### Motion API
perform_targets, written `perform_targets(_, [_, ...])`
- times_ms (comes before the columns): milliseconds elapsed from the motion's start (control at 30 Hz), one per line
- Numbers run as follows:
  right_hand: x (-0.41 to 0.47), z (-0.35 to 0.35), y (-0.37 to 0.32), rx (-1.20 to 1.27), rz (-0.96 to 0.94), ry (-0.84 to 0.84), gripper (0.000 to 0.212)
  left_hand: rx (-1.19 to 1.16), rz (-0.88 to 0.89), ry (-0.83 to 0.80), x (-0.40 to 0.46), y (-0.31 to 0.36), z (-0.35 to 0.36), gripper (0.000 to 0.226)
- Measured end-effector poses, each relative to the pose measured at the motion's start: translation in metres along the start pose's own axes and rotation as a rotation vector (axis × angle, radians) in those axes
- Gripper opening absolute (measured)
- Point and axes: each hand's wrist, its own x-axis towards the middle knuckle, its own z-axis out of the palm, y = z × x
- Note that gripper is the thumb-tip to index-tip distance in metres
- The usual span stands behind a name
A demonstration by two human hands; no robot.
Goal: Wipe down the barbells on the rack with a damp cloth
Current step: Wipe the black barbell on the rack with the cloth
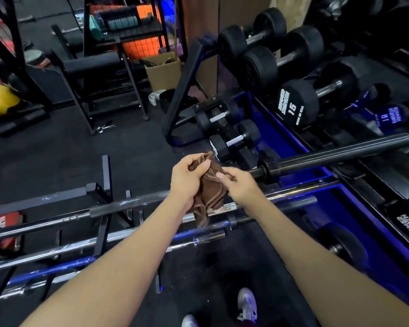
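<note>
A brown cloth hangs bunched between both hands, above the barbells. My left hand grips its upper part with curled fingers. My right hand pinches the cloth's right edge. Several barbells lie across a low black rack: a dark grey bar, chrome bars and a blue one. A black barbell sleeve sticks out from the right at hand height, just beyond my right hand. The cloth touches no bar that I can see.
A blue-and-black dumbbell rack with black dumbbells fills the right side. A black bench frame, a cardboard box and a yellow ball stand farther back. My shoes are on the black rubber floor.
</note>
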Motion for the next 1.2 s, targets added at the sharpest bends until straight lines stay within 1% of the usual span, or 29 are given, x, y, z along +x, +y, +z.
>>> perform_targets(67, [-0.011, 0.002, -0.007, 0.254, 0.079, -0.069, 0.019, -0.201, -0.109, 0.002, -0.005, 0.005, 0.011, 0.012])
perform_targets(100, [-0.016, 0.000, -0.010, 0.310, 0.082, -0.101, 0.017, -0.302, -0.160, -0.002, -0.008, 0.008, 0.015, 0.011])
perform_targets(167, [-0.022, -0.006, -0.015, 0.274, 0.015, -0.146, 0.023, -0.462, -0.253, -0.029, -0.011, 0.011, 0.022, 0.012])
perform_targets(233, [-0.026, -0.011, -0.017, 0.174, -0.038, -0.148, 0.035, -0.540, -0.322, -0.060, -0.012, 0.013, 0.026, 0.012])
perform_targets(267, [-0.026, -0.013, -0.018, 0.091, -0.056, -0.117, 0.039, -0.555, -0.343, -0.077, -0.012, 0.014, 0.027, 0.013])
perform_targets(300, [-0.027, -0.015, -0.020, -0.018, -0.067, -0.077, 0.041, -0.562, -0.357, -0.086, -0.013, 0.013, 0.027, 0.014])
perform_targets(400, [-0.031, -0.019, -0.027, -0.397, -0.069, 0.038, 0.035, -0.590, -0.383, -0.097, -0.014, 0.008, 0.022, 0.014])
perform_targets(433, [-0.032, -0.018, -0.030, -0.507, -0.093, 0.086, 0.037, -0.597, -0.386, -0.104, -0.015, 0.006, 0.020, 0.014])
perform_targets(500, [-0.034, -0.012, -0.030, -0.611, -0.149, 0.164, 0.044, -0.610, -0.370, -0.133, -0.018, 0.006, 0.016, 0.014])
perform_targets(533, [-0.036, -0.009, -0.030, -0.598, -0.161, 0.180, 0.046, -0.620, -0.355, -0.147, -0.019, 0.006, 0.016, 0.014])
perform_targets(600, [-0.039, -0.004, -0.028, -0.521, -0.173, 0.154, 0.047, -0.639, -0.327, -0.159, -0.021, 0.009, 0.015, 0.016])
perform_targets(700, [-0.047, 0.001, -0.030, -0.378, -0.138, 0.128, 0.051, -0.671, -0.314, -0.150, -0.019, 0.009, 0.013, 0.022])
perform_targets(767, [-0.051, 0.004, -0.030, -0.230, -0.117, 0.114, 0.066, -0.689, -0.327, -0.146, -0.017, 0.006, 0.014, 0.023])
perform_targets(800, [-0.050, 0.006, -0.029, -0.177, -0.112, 0.110, 0.075, -0.704, -0.344, -0.148, -0.018, 0.006, 0.016, 0.024])
perform_targets(833, [-0.049, 0.009, -0.027, -0.166, -0.108, 0.112, 0.079, -0.726, -0.365, -0.156, -0.020, 0.007, 0.018, 0.024])
perform_targets(867, [-0.046, 0.010, -0.025, -0.202, -0.110, 0.128, 0.073, -0.759, -0.388, -0.172, -0.021, 0.006, 0.020, 0.024])
perform_targets(967, [-0.036, 0.007, -0.024, -0.334, -0.092, 0.253, 0.039, -0.849, -0.485, -0.240, -0.024, 0.012, 0.023, 0.021])
perform_targets(1033, [-0.030, 0.000, -0.022, -0.336, -0.076, 0.357, 0.028, -0.731, -0.515, -0.282, -0.021, 0.014, 0.023, 0.022])
perform_targets(1067, [-0.025, -0.005, -0.020, -0.352, -0.095, 0.415, 0.026, -0.602, -0.472, -0.284, -0.016, 0.012, 0.022, 0.022])
perform_targets(1100, [-0.021, -0.010, -0.017, -0.399, -0.130, 0.473, 0.026, -0.398, -0.364, -0.282, -0.010, 0.009, 0.020, 0.022])
perform_targets(1133, [-0.015, -0.014, -0.012, -0.471, -0.166, 0.521, 0.027, -0.106, -0.200, -0.274, -0.004, 0.004, 0.014, 0.022])
perform_targets(1200, [-0.005, -0.018, -0.001, -0.626, -0.204, 0.585, 0.031, 0.534, 0.157, -0.185, 0.007, -0.013, -0.009, 0.025])
